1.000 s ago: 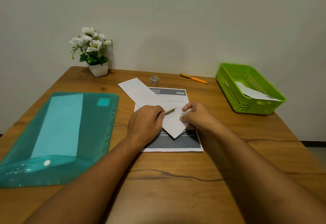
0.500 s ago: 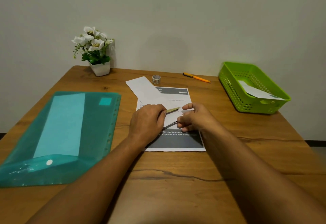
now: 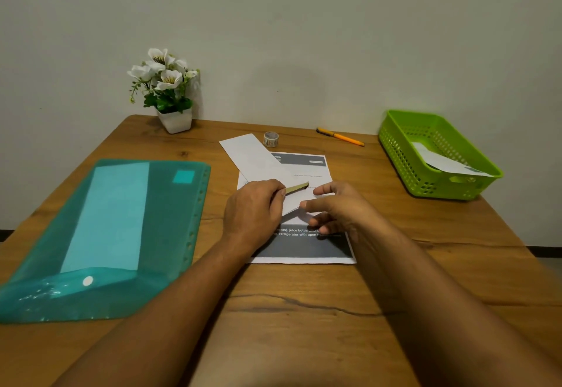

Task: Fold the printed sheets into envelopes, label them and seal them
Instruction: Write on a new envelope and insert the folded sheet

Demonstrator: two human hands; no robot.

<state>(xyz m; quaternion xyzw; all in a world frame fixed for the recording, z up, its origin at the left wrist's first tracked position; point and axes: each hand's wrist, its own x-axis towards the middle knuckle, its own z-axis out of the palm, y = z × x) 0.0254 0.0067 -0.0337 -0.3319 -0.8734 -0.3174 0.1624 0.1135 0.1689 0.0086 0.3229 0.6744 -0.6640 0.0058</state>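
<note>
left hand [image 3: 252, 213]: a flat tan stick [image 3: 296, 188] is held in the curled fingers; the stick's tip is pointed to the right, over the folded sheet
right hand [image 3: 337, 207]: nothing is held; the fingers are loose and spread; the thumb tip is seen just beside the near end of the folded sheet; whether the paper is touched cannot be told
folded sheet [image 3: 258, 164]: it is laid on top of the printed sheet [image 3: 304, 249], between the two hands; part of it is hidden under the left hand
long side: it is run on a slant, from far-left to near-right; the near tip is pointed at the right hand; the far end is pointed away to the left, near the tape roll [image 3: 270, 138]
nearer hand: the middle is covered by the left hand; the near tip is closest to the right hand
next move, as a guess: the fold is likely to be rubbed flat with the stick along the slant; the tip would need to be pinned down by the right hand
farther out: a pen [image 3: 340, 137] is laid at the back of the table [image 3: 304, 325]; a green basket [image 3: 395, 149] is set well to the right; a teal folder [image 3: 106, 234] is laid to the left
</note>
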